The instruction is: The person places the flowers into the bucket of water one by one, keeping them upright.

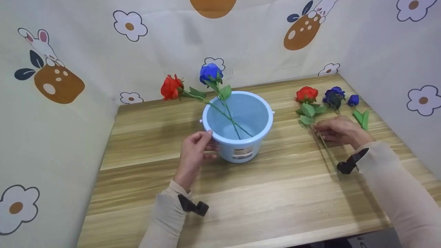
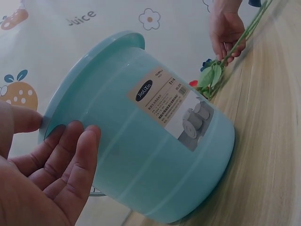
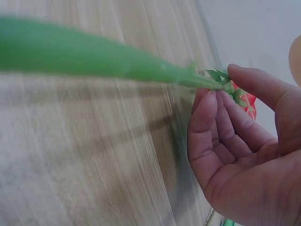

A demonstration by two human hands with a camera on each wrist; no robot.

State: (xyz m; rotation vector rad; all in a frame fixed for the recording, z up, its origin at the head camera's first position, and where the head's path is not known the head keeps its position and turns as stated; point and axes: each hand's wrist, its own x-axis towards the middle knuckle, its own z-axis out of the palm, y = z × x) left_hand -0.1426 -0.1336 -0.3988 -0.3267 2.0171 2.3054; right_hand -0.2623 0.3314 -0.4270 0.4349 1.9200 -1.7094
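Left fingers [image 2: 83, 160] pinch a bucket [image 2: 136, 127] labelled "JiaLiXin", right fingers [image 3: 203, 113] a red rose [image 1: 306, 94] by its stem [image 3: 117, 56]

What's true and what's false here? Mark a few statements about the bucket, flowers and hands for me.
1. The bucket stands upright on the table. True.
2. The bucket is empty. False: a red rose and a blue rose lean in it.
3. The left hand touches the bucket. True.
4. The right hand holds a blue flower. False: it pinches the stem of another red rose.
5. Both sleeves are black. False: the sleeves are pale.
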